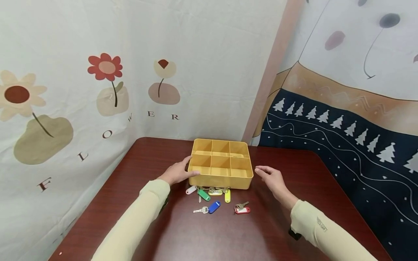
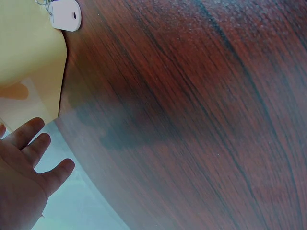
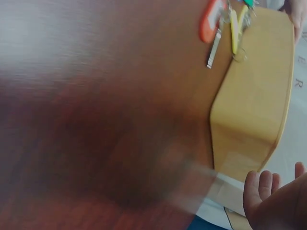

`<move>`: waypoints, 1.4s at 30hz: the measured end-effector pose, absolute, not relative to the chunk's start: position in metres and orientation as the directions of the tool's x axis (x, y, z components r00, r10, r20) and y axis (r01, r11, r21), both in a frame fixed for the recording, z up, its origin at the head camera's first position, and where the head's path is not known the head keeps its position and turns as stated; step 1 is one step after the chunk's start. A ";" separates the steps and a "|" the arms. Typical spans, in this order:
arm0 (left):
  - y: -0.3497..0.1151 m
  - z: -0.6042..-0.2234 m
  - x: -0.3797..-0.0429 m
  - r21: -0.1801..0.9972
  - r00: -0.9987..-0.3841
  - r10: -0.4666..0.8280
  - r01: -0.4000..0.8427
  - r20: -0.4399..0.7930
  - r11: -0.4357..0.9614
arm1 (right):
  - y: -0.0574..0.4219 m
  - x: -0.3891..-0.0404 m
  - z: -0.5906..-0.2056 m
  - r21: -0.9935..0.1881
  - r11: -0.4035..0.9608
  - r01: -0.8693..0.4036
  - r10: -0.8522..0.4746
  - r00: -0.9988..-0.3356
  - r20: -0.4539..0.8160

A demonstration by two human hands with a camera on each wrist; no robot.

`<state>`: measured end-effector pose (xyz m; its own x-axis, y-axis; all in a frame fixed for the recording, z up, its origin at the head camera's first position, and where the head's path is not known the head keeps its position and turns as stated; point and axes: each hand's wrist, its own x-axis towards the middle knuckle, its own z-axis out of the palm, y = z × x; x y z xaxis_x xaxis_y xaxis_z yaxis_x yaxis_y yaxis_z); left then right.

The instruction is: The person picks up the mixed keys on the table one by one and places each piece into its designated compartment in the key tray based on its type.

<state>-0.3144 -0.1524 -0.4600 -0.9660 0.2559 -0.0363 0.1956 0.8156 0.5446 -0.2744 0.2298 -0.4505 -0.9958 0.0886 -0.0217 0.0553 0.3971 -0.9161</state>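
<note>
A yellow box with several compartments (image 1: 222, 182) sits toward the back of the table, its visible compartments bare. At its left side is my left hand (image 1: 177, 172), thumb along the front left corner and fingers by the side wall; the left wrist view shows those fingers (image 2: 57, 177) spread and fairly straight. My right hand (image 1: 273, 181) hovers just off the box's right side, fingers loosely extended, holding nothing. Before the box lie keys with tags: white (image 1: 191, 189), green (image 1: 204, 195), two yellow tags (image 1: 227, 195), blue (image 1: 214, 207) and red (image 1: 242, 210).
The dark red-brown wooden table (image 1: 222, 235) has rounded back corners. Behind it hangs a pale flower-print cloth (image 1: 209, 72); a navy cloth with white trees (image 1: 326, 134) hangs at the right.
</note>
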 end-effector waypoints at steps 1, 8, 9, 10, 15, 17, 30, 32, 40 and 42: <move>-0.152 -0.460 -0.314 0.545 -0.966 0.253 0.190 -0.042 0.816 | 0.231 -0.271 -0.452 -0.913 0.404 0.056 0.082 -0.996 -0.025; -0.153 -0.459 -0.314 0.550 -0.967 0.252 0.187 -0.043 0.814 | 0.231 -0.252 -0.464 -0.903 0.428 0.027 0.014 -1.000 -0.024; -0.153 -0.459 -0.314 0.551 -0.967 0.253 0.188 -0.043 0.813 | 0.231 -0.249 -0.466 -0.903 0.429 0.017 -0.007 -1.000 -0.022; -0.153 -0.459 -0.314 0.552 -0.966 0.253 0.188 -0.043 0.812 | 0.230 -0.247 -0.468 -0.902 0.431 0.005 -0.031 -0.999 -0.020; -0.152 -0.458 -0.314 0.555 -0.966 0.257 0.190 -0.044 0.810 | 0.227 -0.239 -0.478 -0.895 0.433 -0.108 -0.209 -0.978 0.017; -0.152 -0.459 -0.314 0.556 -0.966 0.255 0.189 -0.044 0.809 | 0.227 -0.237 -0.482 -0.890 0.424 -0.169 -0.292 -0.956 0.042; -0.151 -0.459 -0.314 0.564 -0.968 0.250 0.184 -0.040 0.805 | 0.225 -0.246 -0.500 -0.803 0.437 -0.404 -0.561 -0.821 0.107; -0.151 -0.460 -0.315 0.564 -0.968 0.249 0.183 -0.041 0.805 | 0.220 -0.241 -0.490 -0.795 0.440 -0.417 -0.580 -0.808 0.103; -0.151 -0.459 -0.315 0.568 -0.969 0.242 0.171 -0.052 0.805 | 0.212 -0.241 -0.497 -0.755 0.441 -0.486 -0.621 -0.772 0.135; -0.151 -0.459 -0.315 0.572 -0.970 0.237 0.162 -0.059 0.804 | 0.211 -0.244 -0.506 -0.749 0.424 -0.509 -0.629 -0.760 0.160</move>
